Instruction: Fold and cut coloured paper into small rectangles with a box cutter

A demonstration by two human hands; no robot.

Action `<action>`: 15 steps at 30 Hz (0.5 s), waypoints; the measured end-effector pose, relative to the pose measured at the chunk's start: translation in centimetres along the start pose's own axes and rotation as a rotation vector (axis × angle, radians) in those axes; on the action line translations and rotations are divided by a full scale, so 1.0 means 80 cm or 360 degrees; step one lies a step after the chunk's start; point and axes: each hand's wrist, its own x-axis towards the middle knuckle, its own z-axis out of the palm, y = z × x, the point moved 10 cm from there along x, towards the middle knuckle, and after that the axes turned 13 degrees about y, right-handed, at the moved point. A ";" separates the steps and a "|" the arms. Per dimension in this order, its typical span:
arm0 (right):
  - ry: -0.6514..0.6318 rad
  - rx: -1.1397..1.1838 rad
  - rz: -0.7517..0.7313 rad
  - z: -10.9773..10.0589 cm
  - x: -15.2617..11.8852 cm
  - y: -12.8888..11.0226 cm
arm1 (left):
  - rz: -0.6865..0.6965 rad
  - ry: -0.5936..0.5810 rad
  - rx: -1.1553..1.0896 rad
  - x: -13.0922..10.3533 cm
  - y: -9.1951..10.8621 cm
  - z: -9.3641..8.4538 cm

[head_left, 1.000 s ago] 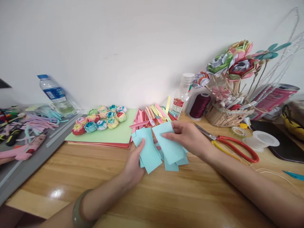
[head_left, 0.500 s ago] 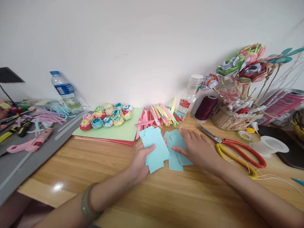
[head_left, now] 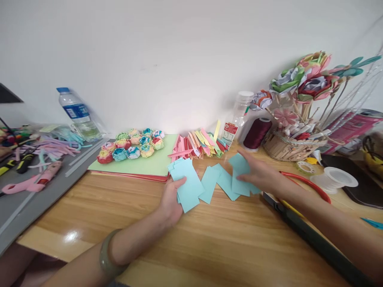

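Note:
My left hand (head_left: 172, 201) is closed on a small stack of light-blue paper rectangles (head_left: 188, 185), thumb lying on top. My right hand (head_left: 259, 171), slightly blurred, grips more light-blue paper pieces (head_left: 241, 183) between thumb and fingers; how many cannot be made out. Between the hands, separate light-blue paper rectangles (head_left: 210, 183) lie on the wooden table (head_left: 194, 247), edges overlapping. Partly under my right forearm are red- and yellow-handled scissors (head_left: 311, 185), their blades hidden. A long dark bar (head_left: 314, 235) runs beneath that forearm to the lower right.
Rolled paper flowers (head_left: 133, 151) sit on green paper (head_left: 149, 169). Behind the blue pieces are folded paper strips (head_left: 200, 143), a clear jar (head_left: 235, 123) and a maroon thread spool (head_left: 257, 133). A flower basket (head_left: 293, 145) stands right; a pink glue gun (head_left: 34, 183) and water bottle (head_left: 77, 115) are left.
My right hand has moved right with blue paper, and the pieces between the hands are more spread out. The dark bar has come into view. The whole view has shifted slightly.

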 end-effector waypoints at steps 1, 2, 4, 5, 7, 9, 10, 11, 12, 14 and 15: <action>-0.0012 0.0017 0.0017 -0.009 0.003 0.004 | 0.0001 -0.0009 0.0001 0.001 0.000 0.000; -0.0030 0.0038 0.0031 -0.017 0.005 0.007 | 0.0006 -0.0009 0.0003 0.002 0.000 0.000; -0.0060 0.0055 0.0059 -0.033 0.010 0.011 | 0.0019 0.0010 0.0023 0.002 0.000 -0.002; -0.0060 0.0048 0.0068 -0.039 0.014 0.012 | 0.0023 0.0020 0.0033 0.002 0.000 -0.003; -0.0055 0.0020 0.0068 -0.048 0.025 0.013 | 0.0007 0.0016 0.0049 0.000 -0.001 -0.002; -0.0076 -0.0009 0.0031 -0.048 0.034 0.009 | -0.0008 -0.0001 0.0046 -0.001 -0.002 0.000; -0.0091 -0.0029 0.0006 -0.046 0.037 0.006 | -0.0011 -0.0009 0.0045 -0.001 -0.002 0.000; -0.0087 -0.0059 -0.0017 -0.043 0.039 0.002 | -0.0008 -0.0017 0.0048 -0.001 -0.002 0.001; -0.0055 -0.0103 -0.0036 -0.042 0.038 -0.003 | -0.0001 -0.0022 0.0055 -0.001 -0.002 0.001; 0.0069 -0.0208 -0.0058 -0.042 0.030 -0.016 | 0.0017 -0.0031 0.0070 -0.001 -0.001 0.001; 0.0122 -0.0249 -0.0069 -0.041 0.022 -0.024 | 0.0026 -0.0030 0.0079 -0.001 -0.001 0.001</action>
